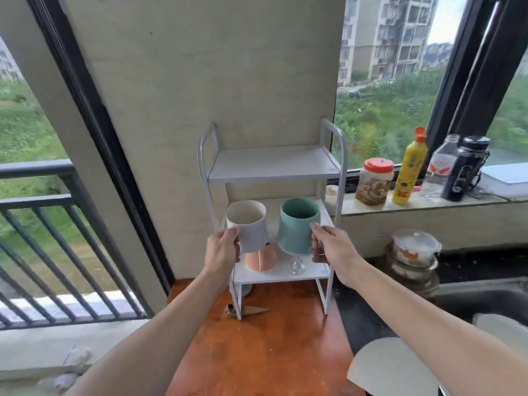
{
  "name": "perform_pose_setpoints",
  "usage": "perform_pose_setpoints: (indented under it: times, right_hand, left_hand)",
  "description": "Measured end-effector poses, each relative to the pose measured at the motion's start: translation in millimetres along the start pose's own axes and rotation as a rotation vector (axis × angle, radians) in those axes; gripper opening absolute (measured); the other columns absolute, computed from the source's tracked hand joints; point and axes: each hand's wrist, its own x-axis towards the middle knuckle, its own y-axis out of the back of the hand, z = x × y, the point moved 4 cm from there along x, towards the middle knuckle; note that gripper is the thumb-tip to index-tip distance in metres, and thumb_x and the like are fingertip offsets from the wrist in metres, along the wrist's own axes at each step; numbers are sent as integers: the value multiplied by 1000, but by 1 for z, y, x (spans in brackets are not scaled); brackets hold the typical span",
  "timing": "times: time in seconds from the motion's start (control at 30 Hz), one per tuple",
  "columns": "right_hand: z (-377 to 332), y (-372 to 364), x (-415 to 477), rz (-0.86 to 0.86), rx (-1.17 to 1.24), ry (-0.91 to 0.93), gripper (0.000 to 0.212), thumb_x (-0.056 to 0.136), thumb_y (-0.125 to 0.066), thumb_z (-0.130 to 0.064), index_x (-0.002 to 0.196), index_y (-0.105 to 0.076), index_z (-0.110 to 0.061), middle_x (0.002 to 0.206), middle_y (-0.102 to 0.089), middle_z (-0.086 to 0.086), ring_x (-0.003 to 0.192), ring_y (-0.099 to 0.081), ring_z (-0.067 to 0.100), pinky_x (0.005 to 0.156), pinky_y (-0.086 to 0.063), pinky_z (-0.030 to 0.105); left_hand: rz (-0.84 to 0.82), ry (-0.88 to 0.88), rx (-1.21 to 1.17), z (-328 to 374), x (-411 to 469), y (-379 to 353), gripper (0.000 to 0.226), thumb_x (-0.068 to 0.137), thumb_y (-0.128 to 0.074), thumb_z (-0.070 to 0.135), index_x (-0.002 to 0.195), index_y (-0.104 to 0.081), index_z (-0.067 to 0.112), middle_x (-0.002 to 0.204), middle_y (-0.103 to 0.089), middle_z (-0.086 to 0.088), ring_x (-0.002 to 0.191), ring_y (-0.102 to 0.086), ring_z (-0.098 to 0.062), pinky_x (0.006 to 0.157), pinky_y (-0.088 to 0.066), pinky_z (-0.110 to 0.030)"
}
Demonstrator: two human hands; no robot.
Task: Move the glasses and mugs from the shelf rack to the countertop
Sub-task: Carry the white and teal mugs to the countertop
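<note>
your left hand [221, 252] grips the white mug [248, 224], fingers curled round it; your right hand [333, 248] likewise grips the teal mug [298, 227]. both sit before the shelf rack's [271, 167] lower tier; pink mug [261, 260] and stemmed glass [297, 264] stand there.

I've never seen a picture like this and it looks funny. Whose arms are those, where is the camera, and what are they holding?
There is no machine here, just a person. The one picture comes from a camera worn on the head, looking forward and down, so you see their arms reaching out. The left hand grips a white mug and the right hand grips a teal mug, both held up in front of a white shelf rack. Below them, a pink cup and a stemmed glass stand on the rack's lower shelf. The rack stands on an orange-brown countertop.
</note>
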Motion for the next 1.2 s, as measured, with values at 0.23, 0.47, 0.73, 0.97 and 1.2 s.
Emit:
perform_pose_setpoints:
  times: [0.23, 0.47, 0.73, 0.97, 1.2]
  right_hand:
    - [29, 66, -74, 119, 102, 5, 36, 101, -49, -33, 69, -55, -18, 56, -50, -4, 47, -47, 13, 47, -46, 27]
    - [58, 171, -158, 327, 153, -51, 52, 100, -49, -31, 49, -59, -25, 53, -48, -5, 46, -46, 12, 43, -41, 24]
    - [77, 345, -295, 639, 118, -109, 39, 102, -48, -28, 64, -44, -19, 52, -41, -5, 39, -40, 13, 47, -36, 27]
    - [106, 504, -439, 873, 135, -151, 36, 101, -50, -29, 67, -46, -18, 52, -41, -4, 41, -40, 11, 47, -39, 27]
    - [137, 628, -566, 1120, 198, -193, 35, 101, -50, -31, 69, -50, -17, 49, -45, -7, 41, -44, 11, 44, -44, 24]
  left_hand:
    - [-105, 37, -80, -11, -57, -28, 29, 83, -46, 21, 57, -37, 16, 40, -34, 6, 42, -32, -14, 45, -26, -28]
    - [-359, 36, -38, -19, -127, -123, 29, 85, -47, 20, 57, -45, 16, 47, -37, 0, 47, -34, -16, 48, -28, -30]
    - [-665, 108, -6, -13, -265, -290, 34, 82, -52, 18, 50, -41, 16, 41, -37, 2, 40, -33, -14, 41, -30, -25]
    - [-968, 50, 26, -11, -433, -445, 21, 82, -50, 16, 63, -41, 12, 50, -34, 0, 43, -31, -15, 47, -27, -27]
    - [-1242, 75, 105, -10, -582, -577, 24, 84, -51, 18, 62, -43, 12, 44, -36, -1, 41, -32, -17, 48, -29, -27]
